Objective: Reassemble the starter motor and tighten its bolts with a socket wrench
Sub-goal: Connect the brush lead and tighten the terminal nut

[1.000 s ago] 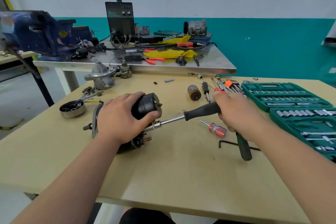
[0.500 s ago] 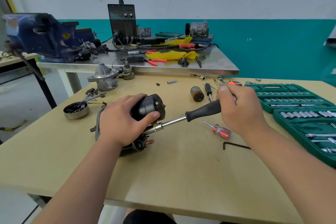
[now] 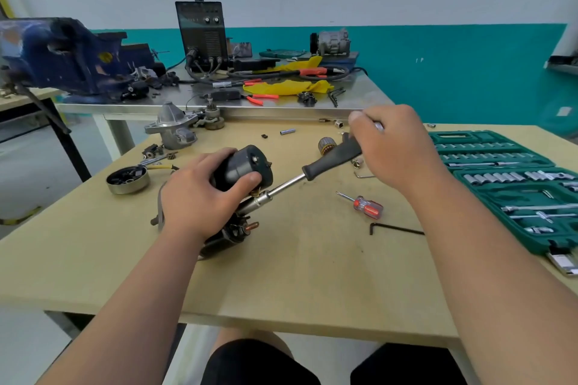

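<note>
So my left hand point(image 3: 200, 197) has the starter motor point(image 3: 240, 172) in the middle of the desk point(image 3: 297, 275), a bit left of centre. That grip is wrapped over the top of the black body, thumb pressed on the right side just below the end cap. The motor's long axis runs near to far, leaning slightly right: the black end cap is tipped up and points away from me, while the near end, with the copper terminal sticking out, sits low by the desk. My right hand point(image 3: 397, 153) is curled round the far end of the socket wrench point(image 3: 331, 159) and grips its black handle. The wrench lies on a diagonal, with the handle far right and the chrome shaft coming down near-left until the socket end meets the motor's side right under my left thumb. I can't tell exactly what it's seated on, since my thumb is in the way. A little red screwdriver point(image 3: 367, 206) and a black hex key point(image 3: 394, 230) lie on the desk under my right wrist, and the green socket case point(image 3: 500, 166) is open at the right edge.
</note>
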